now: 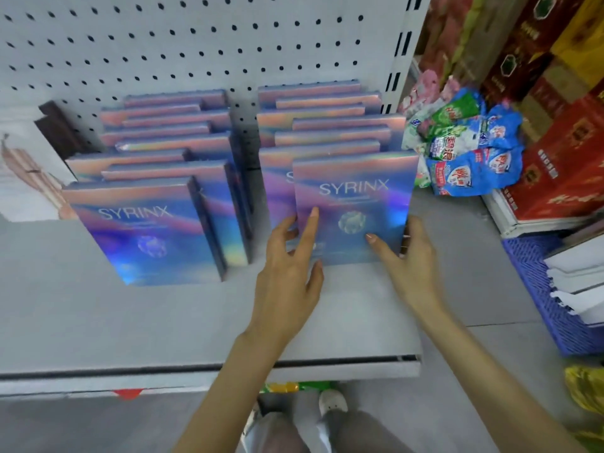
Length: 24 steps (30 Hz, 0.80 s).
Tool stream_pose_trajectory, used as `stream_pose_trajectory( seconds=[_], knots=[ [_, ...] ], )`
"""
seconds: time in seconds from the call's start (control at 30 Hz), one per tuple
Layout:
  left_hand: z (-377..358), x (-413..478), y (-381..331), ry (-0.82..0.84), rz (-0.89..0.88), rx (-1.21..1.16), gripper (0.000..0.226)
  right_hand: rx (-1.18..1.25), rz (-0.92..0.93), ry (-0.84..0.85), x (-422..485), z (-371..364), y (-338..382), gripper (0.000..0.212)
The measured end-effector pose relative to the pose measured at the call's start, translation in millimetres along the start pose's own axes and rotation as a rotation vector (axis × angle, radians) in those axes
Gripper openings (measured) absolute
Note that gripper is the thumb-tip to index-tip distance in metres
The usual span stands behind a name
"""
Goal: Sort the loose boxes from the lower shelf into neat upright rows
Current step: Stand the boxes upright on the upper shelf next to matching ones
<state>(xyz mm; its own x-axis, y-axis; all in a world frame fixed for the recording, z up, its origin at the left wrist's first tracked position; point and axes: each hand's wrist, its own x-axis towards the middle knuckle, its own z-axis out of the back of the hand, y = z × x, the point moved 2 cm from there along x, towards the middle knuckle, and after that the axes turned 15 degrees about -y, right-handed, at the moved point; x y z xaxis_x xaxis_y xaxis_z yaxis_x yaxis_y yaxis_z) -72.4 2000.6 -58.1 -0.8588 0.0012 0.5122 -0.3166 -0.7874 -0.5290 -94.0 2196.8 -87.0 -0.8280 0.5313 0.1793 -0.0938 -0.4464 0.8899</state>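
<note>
On the grey shelf point(130, 322), iridescent SYRINX boxes stand upright in two rows running back toward the pegboard point(163, 44) at 12 o'clock: the left row point(170, 138) at about 10 o'clock from the frame's centre, the right row point(327, 132) at about 1 o'clock. The front box point(354, 207) of the right row stands upright between both hands. The left hand point(287, 273), at 7 o'clock from that box, is released, its straight fingers touching the box's left edge and face. The right hand point(408, 256), at 4 o'clock from it, grasps the box's lower right edge, one digit laid across the face and the others behind the edge. Detergent bags point(470, 152) lie at 2 o'clock just beside the right row, with red cartons point(562, 158) beyond them and a blue crate point(539, 289) at 4 o'clock.
</note>
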Motion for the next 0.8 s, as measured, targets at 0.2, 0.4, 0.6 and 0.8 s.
stream_pose_trajectory(
  seconds=[0.2,0.4,0.6,0.8],
  knots=[
    [15,-14,9,-0.013,0.167,-0.167,0.07,-0.054,0.065,-0.066,-13,3,8,0.069],
    [74,-67,35,-0.092,0.422,-0.293,0.058,-0.07,0.359,-0.141,-87,-11,61,0.06],
    [174,-155,103,-0.234,0.71,-0.37,0.048,0.01,0.4,0.375,-220,-79,109,0.053],
    [299,-261,209,-0.397,0.986,-0.19,0.041,-0.017,0.378,0.675,-346,-159,150,0.057]
  ],
)
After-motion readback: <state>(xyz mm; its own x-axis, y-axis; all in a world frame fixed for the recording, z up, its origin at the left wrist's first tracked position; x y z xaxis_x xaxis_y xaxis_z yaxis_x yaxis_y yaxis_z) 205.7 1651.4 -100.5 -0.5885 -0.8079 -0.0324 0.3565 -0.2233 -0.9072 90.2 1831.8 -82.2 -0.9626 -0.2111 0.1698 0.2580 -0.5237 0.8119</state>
